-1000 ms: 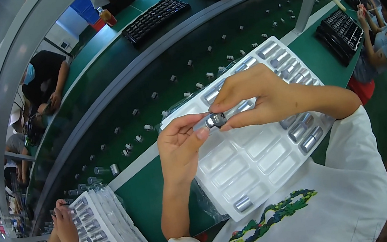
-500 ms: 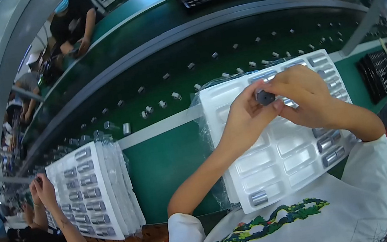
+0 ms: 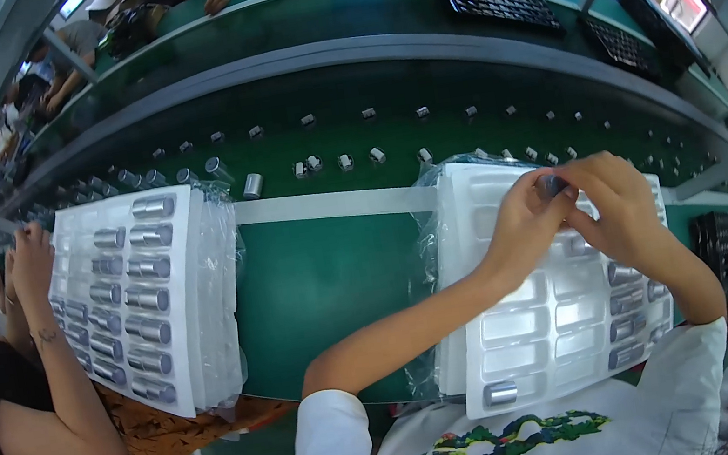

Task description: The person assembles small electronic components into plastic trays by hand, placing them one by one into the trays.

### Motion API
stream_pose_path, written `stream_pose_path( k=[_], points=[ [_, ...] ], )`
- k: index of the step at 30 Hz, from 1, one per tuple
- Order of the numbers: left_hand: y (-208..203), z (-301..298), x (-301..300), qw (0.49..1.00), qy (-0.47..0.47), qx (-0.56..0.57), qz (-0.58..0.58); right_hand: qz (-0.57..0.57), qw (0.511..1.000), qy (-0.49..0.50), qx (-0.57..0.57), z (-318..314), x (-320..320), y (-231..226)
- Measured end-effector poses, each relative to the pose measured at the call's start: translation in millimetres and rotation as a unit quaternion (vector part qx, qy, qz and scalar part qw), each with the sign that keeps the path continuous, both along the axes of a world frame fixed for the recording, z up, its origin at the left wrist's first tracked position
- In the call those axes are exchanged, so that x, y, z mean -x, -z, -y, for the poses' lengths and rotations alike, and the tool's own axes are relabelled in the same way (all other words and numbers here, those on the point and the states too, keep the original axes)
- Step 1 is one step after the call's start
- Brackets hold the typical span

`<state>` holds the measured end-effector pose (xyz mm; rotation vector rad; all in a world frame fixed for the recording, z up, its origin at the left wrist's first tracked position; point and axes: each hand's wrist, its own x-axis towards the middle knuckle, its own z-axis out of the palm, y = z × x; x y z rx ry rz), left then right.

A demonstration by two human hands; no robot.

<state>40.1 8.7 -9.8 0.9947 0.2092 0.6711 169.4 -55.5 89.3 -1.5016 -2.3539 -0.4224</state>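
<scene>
Above the far edge of the white tray point(image 3: 531, 334), a small metal cylinder point(image 3: 553, 186) is pinched between left hand point(image 3: 524, 227) and right hand point(image 3: 620, 208), an empty pocket being required next.

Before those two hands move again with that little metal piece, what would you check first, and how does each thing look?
1. Piece held firmly: the small metal cylinder sits pinched between the left hand and the right hand. Ok.
2. Free pockets in the white tray: many on its left and middle are bare. Ok.
3. Filled pockets undisturbed: the cylinders along the tray's right side lie in their slots. Ok.
4. Which way the piece faces: fingers cover most of it. Cannot tell.
5. Room from the neighbour: the other person's hand is at a separate full tray, well apart. Ok.
</scene>
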Motion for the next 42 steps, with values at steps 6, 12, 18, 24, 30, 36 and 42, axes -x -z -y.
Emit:
stream_pose_path(
  k=[6,12,18,24,30,36,42],
  points=[
    [-4.6,66.0,14.3,0.956,0.014,-0.292,0.014,-0.195,0.960,0.086,0.180,-129.9,-14.5,28.6],
    [17.1,116.7,38.4,0.758,0.107,-0.639,0.080,-0.112,0.951,0.000,0.287,-222.0,39.6,115.6],
    [16.1,124.0,39.2,0.647,0.196,-0.737,-0.002,-0.088,0.951,0.063,0.290,-218.7,52.1,117.0],
    [-4.1,103.4,32.9,0.759,0.215,-0.601,-0.127,-0.049,0.936,0.025,0.348,-223.7,39.5,147.7],
    [-19.0,63.1,60.3,0.714,0.209,-0.653,-0.141,-0.226,0.923,0.019,0.310,-212.3,34.7,88.4],
    [-85.5,43.4,100.6,0.740,0.305,-0.590,-0.102,-0.592,0.766,0.039,0.248,-101.3,-16.8,19.3],
    [-63.2,77.3,144.9,0.622,0.265,-0.670,-0.305,-0.801,0.518,0.046,0.297,8.7,-61.0,13.0]
  ],
)
